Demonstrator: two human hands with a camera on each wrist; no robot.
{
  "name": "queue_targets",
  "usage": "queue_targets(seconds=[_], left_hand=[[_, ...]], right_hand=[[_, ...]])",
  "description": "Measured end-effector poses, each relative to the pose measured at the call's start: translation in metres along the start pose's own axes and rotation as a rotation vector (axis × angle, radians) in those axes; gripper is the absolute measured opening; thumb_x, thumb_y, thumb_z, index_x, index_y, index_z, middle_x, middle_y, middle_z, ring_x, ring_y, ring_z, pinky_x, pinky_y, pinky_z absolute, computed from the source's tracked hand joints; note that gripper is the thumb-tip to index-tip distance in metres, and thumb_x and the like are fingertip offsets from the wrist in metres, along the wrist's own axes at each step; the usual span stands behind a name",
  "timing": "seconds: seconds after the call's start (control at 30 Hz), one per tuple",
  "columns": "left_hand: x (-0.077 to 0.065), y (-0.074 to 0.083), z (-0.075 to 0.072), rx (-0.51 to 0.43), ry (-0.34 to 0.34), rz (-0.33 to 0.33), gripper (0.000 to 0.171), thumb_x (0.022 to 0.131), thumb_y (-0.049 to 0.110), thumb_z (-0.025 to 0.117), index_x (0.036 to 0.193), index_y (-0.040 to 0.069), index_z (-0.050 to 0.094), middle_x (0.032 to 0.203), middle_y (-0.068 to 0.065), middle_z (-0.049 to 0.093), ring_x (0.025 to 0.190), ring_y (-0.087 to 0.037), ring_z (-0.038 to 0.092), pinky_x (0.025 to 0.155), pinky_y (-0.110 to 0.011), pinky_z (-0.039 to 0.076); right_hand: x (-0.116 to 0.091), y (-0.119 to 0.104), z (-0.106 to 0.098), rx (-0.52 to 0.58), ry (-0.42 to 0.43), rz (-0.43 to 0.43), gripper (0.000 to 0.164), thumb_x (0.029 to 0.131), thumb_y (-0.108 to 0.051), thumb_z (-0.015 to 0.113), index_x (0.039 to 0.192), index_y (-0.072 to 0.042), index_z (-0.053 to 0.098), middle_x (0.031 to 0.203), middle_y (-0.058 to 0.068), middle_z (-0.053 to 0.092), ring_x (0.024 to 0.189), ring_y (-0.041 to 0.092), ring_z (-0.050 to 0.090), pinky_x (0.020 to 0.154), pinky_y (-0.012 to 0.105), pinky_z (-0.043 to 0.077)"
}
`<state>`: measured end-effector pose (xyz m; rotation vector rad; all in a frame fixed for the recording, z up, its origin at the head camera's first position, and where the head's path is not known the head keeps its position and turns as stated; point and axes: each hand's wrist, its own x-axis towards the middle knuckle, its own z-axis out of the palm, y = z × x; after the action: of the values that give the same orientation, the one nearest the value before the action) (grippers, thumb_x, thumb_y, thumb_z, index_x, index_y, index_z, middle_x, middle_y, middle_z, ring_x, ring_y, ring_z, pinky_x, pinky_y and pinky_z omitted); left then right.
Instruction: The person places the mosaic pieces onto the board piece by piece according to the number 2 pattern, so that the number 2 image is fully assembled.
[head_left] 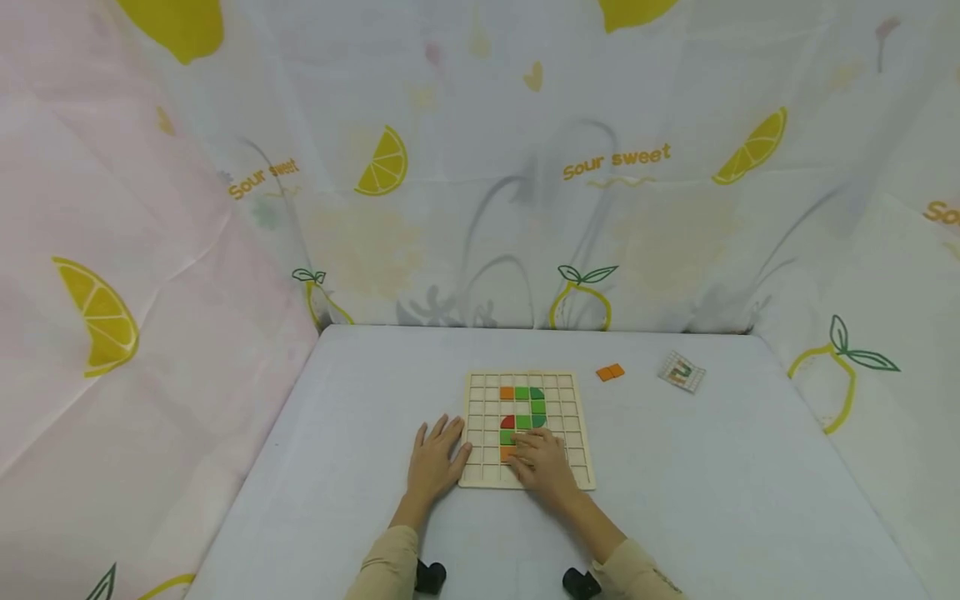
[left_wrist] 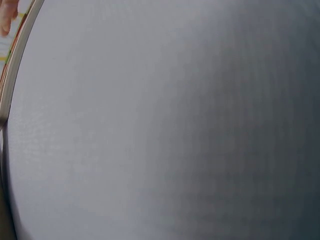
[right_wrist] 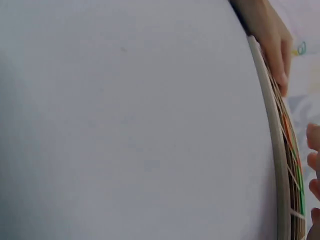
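A pale wooden grid board (head_left: pixel 480 400) lies flat on the white table, with several coloured tiles in its cells. Its top row has an orange square (head_left: pixel 507 392), a green square (head_left: pixel 522 392) and a dark green rounded tile (head_left: pixel 536 392). Lower down are a red rounded tile (head_left: pixel 508 422), more green tiles and an orange square (head_left: pixel 507 454). My left hand (head_left: pixel 437 460) rests at the board's left edge, fingers spread. Over the lower middle lies my right hand (head_left: pixel 546 468), fingertips by the lower orange and green tiles. It covers some cells; no held piece shows.
Two loose orange tiles (head_left: pixel 610 372) lie beyond the board's far right corner. Farther right is a small patterned card (head_left: pixel 682 372) in what looks like clear wrapping. A lemon-print cloth (head_left: pixel 480 208) hangs behind the table and along its sides.
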<state>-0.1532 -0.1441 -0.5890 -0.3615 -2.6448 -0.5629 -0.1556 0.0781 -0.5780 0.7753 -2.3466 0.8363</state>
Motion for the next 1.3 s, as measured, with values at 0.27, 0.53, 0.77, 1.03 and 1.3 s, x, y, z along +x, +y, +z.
queue_targets(seconds=[0.27,0.53,0.77,1.03,1.3], left_hand=[[0.000,0.001,-0.001,-0.001,-0.029,-0.016,0.044,0.089,0.032,0.058,0.125,0.006,0.061,0.127,-0.006,0.060,0.125,-0.029,0.049,0.109,-0.054,0.027],[-0.002,0.001,-0.002,-0.009,-0.029,-0.021,0.044,0.088,0.031,0.059,0.124,0.005,0.061,0.127,-0.007,0.061,0.125,-0.029,0.049,0.109,-0.055,0.027],[0.000,0.002,-0.002,-0.005,-0.028,-0.022,0.044,0.088,0.032,0.058,0.124,0.006,0.061,0.127,-0.006,0.061,0.125,-0.029,0.049,0.109,-0.055,0.027],[0.000,0.001,0.000,-0.004,-0.022,-0.012,0.044,0.088,0.032,0.059,0.123,0.006,0.062,0.126,-0.007,0.061,0.125,-0.030,0.049,0.108,-0.055,0.028],[-0.001,0.001,-0.001,-0.002,-0.026,-0.018,0.044,0.089,0.032,0.058,0.124,0.006,0.061,0.127,-0.006,0.061,0.125,-0.029,0.049,0.108,-0.055,0.027]], right_hand=[[0.016,0.077,-0.035,-0.028,0.176,0.303,0.024,0.080,0.000,0.066,0.103,0.007,0.067,0.103,0.025,0.063,0.090,0.044,0.056,0.074,0.056,0.044],[0.031,0.115,-0.060,-0.198,-0.266,0.606,0.041,0.095,-0.017,0.048,0.132,0.002,0.049,0.140,0.024,0.039,0.116,0.050,0.036,0.086,0.062,0.038],[0.044,0.123,-0.063,-0.233,-0.349,0.655,0.039,0.097,-0.019,0.043,0.131,-0.001,0.051,0.140,0.021,0.040,0.116,0.049,0.036,0.083,0.060,0.041],[0.053,0.132,-0.066,-0.225,-0.344,0.726,0.041,0.093,-0.015,0.043,0.130,0.004,0.048,0.124,0.034,0.038,0.108,0.051,0.040,0.079,0.061,0.044],[0.054,0.135,-0.070,-0.177,-0.280,0.707,0.032,0.092,-0.011,0.044,0.118,-0.002,0.062,0.125,0.028,0.046,0.106,0.050,0.043,0.078,0.058,0.046]])
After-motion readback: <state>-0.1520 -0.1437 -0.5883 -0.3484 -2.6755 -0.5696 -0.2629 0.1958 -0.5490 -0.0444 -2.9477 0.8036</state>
